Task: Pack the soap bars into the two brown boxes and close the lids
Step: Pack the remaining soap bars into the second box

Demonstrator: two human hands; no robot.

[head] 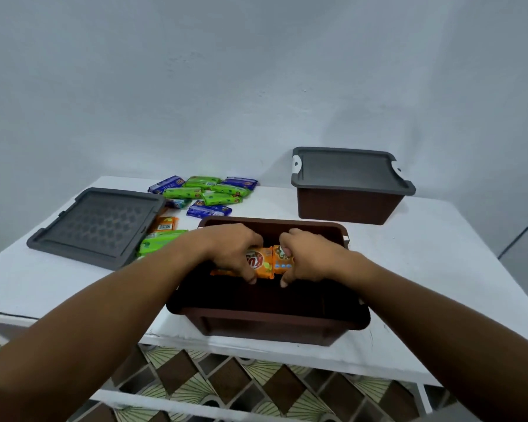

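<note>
You pass freely over counter (439, 245) at 3 o'clock; grey lid (98, 226) blocks 10, soap bars (209, 193) 11, closed box (348, 190) 1.

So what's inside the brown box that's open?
Orange soap bars, side by side, gripped by the left hand and the right hand. The hands cover part of the floor of the open brown box, so more could hide there.

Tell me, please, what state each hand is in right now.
Left hand: holding an orange soap bar in the open brown box.
Right hand: holding a second orange soap bar.
</note>
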